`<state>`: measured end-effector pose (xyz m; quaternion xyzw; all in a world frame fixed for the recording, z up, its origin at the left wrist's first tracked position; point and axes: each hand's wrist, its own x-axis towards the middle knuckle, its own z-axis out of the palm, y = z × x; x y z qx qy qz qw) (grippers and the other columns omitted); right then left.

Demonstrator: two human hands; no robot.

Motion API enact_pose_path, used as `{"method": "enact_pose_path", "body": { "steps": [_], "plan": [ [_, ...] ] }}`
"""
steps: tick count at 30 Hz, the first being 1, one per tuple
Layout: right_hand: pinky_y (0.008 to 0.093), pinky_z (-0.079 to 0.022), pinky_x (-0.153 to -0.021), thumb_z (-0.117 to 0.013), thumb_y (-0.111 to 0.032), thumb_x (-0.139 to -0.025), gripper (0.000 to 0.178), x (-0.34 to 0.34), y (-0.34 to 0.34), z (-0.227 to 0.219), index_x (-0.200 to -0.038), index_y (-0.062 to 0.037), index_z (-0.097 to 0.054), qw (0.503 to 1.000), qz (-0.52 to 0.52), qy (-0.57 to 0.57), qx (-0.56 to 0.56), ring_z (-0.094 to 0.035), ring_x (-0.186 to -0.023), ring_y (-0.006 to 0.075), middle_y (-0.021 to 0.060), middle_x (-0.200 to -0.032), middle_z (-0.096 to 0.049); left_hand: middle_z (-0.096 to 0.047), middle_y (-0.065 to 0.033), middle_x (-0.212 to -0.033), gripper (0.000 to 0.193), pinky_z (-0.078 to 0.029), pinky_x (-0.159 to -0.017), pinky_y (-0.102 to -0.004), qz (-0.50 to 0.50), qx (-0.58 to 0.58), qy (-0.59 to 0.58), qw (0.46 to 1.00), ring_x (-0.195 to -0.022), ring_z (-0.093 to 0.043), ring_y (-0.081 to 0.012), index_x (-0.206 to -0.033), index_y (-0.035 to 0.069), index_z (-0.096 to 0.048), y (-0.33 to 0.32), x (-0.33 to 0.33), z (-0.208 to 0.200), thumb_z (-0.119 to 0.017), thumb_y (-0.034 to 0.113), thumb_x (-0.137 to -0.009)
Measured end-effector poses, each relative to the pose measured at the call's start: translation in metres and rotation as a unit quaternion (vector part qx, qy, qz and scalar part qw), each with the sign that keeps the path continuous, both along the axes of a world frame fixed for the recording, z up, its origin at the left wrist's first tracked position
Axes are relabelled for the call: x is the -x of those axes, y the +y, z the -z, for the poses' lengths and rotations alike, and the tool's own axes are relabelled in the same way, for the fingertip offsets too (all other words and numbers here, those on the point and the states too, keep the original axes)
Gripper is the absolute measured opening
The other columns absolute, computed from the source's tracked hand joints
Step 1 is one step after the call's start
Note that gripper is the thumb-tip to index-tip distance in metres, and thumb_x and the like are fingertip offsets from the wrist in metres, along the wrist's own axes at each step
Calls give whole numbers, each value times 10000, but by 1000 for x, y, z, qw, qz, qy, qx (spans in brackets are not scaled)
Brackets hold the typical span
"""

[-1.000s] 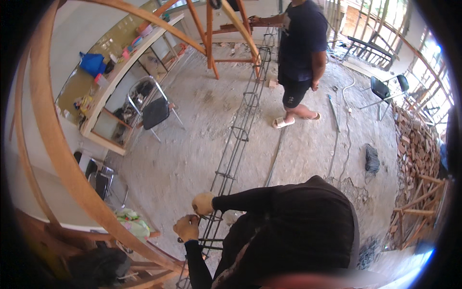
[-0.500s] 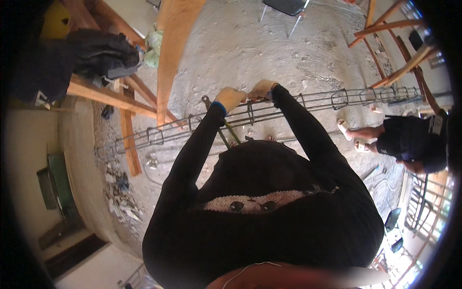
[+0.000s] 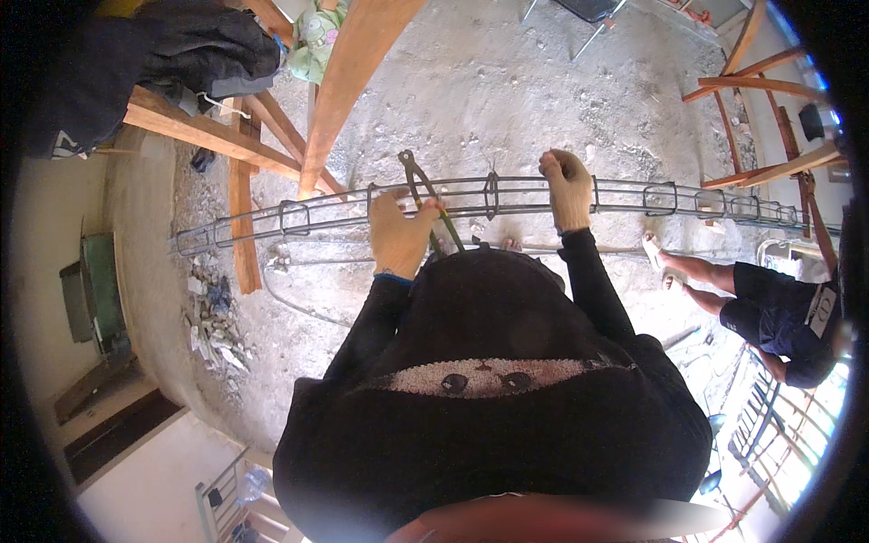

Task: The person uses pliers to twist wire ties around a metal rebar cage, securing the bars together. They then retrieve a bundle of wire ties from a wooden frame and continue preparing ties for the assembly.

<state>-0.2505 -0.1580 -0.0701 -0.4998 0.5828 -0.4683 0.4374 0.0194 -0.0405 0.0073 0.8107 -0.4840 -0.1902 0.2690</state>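
My left hand, in a pale work glove, grips long-handled pincers with green grips between thumb and fingers. The pincers' dark head points away from me, past the near bars of a long rebar cage. Square stirrups ring this cage at intervals, and a tie of wire stands at the stirrup between my hands. My right hand, also gloved, is raised over the cage farther right. Its fingers are curled in; whatever they may hold is too small to see.
Wooden trestle timbers stand at the left, with dark clothing draped there. Another person is at the right, beside the cage. More timber supports rise at the far right. Rubble lies along the left wall; a chair is at the back.
My hands were together over the cage; now they are apart, the right one farther right with fingers curled. The left keeps the pincers, which now show more fully. The view has shifted.
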Motion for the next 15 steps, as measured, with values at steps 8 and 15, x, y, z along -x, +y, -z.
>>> {"method": "enact_pose_path", "body": {
  "steps": [8, 15],
  "plan": [
    [337, -562, -800, -692, -217, -1002, 251, -18, 54, -18, -1115, 0, -750, 985, -149, 72, -39, -747, -849, 190, 116, -894, -778, -759, -270, -1032, 722, -553, -898, -474, -21, -147, 73, 986, -1026, -736, -417, -1122, -78, -725, -3, -19, 24, -774, 594, -861],
    [385, -580, -817, -735, -158, -920, 275, -47, 76, -33, -1162, -28, -741, 954, -272, 99, -72, -752, -867, 250, 118, -979, -782, -780, -187, -975, 589, -558, -824, -453, 55, -138, 52, 988, -935, -746, -365, -1107, 13, -781, 1, -27, 49, -747, 551, -868]
  ]
}}
